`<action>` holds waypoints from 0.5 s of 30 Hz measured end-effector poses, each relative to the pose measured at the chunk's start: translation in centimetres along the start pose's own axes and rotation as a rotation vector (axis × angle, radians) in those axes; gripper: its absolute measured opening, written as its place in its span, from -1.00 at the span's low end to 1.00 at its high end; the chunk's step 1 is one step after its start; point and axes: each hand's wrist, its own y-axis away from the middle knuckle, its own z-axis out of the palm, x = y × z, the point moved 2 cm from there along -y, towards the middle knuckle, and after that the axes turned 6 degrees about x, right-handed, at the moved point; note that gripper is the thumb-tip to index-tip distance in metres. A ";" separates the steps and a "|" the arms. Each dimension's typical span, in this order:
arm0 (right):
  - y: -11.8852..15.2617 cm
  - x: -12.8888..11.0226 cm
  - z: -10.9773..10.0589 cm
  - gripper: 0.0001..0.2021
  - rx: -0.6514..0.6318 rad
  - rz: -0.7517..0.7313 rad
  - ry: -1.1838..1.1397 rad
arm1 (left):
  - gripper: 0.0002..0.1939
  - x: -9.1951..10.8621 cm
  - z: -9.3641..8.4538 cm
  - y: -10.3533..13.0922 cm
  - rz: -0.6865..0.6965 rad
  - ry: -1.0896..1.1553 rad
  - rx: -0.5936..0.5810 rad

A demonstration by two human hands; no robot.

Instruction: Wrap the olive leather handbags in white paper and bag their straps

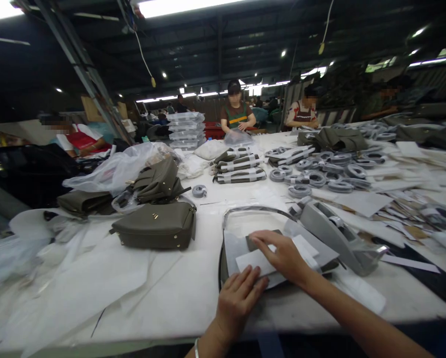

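A bag lies flat before me, mostly covered by white tissue paper (232, 248), with its dark strap (245, 211) looped along the far side. My left hand (241, 293) rests on the near edge of a white paper piece (254, 260), its fingers stretched out. From the right, my right hand (282, 253) reaches over the same bag, thumb and fingers closed at a small olive-grey piece (251, 242). What lies under the right palm is hidden. A grey tape dispenser (332, 233) stands right beside the bag.
An olive handbag (155, 226) lies to the left, more bags (157, 179) and plastic wrap behind it. Wrapped bags (239, 174) are stacked farther back. Several coiled straps (340, 185) and loose papers (364, 203) cover the right. Co-workers (238, 115) work across the table.
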 end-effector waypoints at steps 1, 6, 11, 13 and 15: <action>-2.0 1.0 0.6 -0.71 -0.040 0.085 0.024 | -0.67 0.0 0.0 0.0 0.014 0.002 -0.012; -9.3 4.2 5.3 -0.73 -0.289 0.313 0.087 | -0.72 -0.2 -0.3 -0.2 0.029 0.022 0.068; -10.6 4.8 8.9 -0.76 -0.436 0.491 -0.040 | -0.74 0.0 -0.1 -0.2 0.023 0.009 0.084; -10.2 5.0 9.1 -0.75 -0.441 0.540 -0.130 | -0.76 0.1 0.1 -0.2 0.005 0.015 0.103; -9.7 5.3 8.7 -0.73 -0.430 0.573 -0.230 | -0.76 0.2 0.2 -0.1 -0.020 0.024 0.126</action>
